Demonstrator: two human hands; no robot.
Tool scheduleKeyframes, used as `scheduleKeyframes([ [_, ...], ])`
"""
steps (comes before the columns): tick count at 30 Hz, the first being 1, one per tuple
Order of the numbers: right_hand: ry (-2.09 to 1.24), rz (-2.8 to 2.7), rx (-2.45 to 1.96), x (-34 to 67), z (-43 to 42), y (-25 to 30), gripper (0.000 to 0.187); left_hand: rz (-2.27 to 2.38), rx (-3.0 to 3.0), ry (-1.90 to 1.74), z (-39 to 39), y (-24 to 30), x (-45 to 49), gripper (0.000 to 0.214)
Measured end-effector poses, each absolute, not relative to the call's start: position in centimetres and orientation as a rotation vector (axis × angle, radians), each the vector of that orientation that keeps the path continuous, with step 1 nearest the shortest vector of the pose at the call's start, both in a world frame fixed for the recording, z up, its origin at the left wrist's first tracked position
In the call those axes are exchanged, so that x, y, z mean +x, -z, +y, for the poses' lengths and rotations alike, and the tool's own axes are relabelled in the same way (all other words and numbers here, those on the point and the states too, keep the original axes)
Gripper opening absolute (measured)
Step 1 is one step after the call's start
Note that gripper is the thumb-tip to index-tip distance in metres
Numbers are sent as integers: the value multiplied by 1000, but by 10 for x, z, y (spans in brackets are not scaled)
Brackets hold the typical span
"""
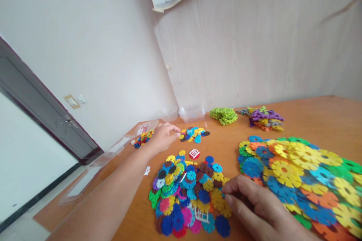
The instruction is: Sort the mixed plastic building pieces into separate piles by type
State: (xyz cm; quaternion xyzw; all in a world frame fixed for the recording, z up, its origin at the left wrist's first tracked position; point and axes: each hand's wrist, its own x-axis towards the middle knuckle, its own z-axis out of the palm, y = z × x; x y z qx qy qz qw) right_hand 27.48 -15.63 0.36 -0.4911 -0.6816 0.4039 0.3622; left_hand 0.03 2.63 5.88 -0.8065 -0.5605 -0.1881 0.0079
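My left hand (163,136) reaches across the orange wooden table (311,116), its fingers closed in a pinch at the edge of a small far pile of flat snowflake discs (195,134); what it pinches is too small to see. My right hand (261,205) lies near the front, fingers curled down onto the right edge of a heap of small mixed-colour discs (189,192). A red window-shaped piece (194,153) lies between the two piles. A wide spread of large discs (305,177) covers the table to the right of my right hand.
Clear plastic boxes (192,113) stand by the wall. A clear lid (107,154) and another small disc pile (143,138) sit at the table's left edge. Stacks of green pieces (224,115) and purple-orange pieces (264,118) lie at the back. A door (42,109) is at left.
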Motion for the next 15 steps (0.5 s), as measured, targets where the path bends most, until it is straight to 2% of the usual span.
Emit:
scheduleKeyframes([
  [5,-1009,-1761,-1245,273,-158,-4,24,-1417,-2907,419,-10,-50,48,18],
  [15,-1050,-1791,-1175,274,-152,4,19,-1649,-2741,87,-23,-38,91,25],
])
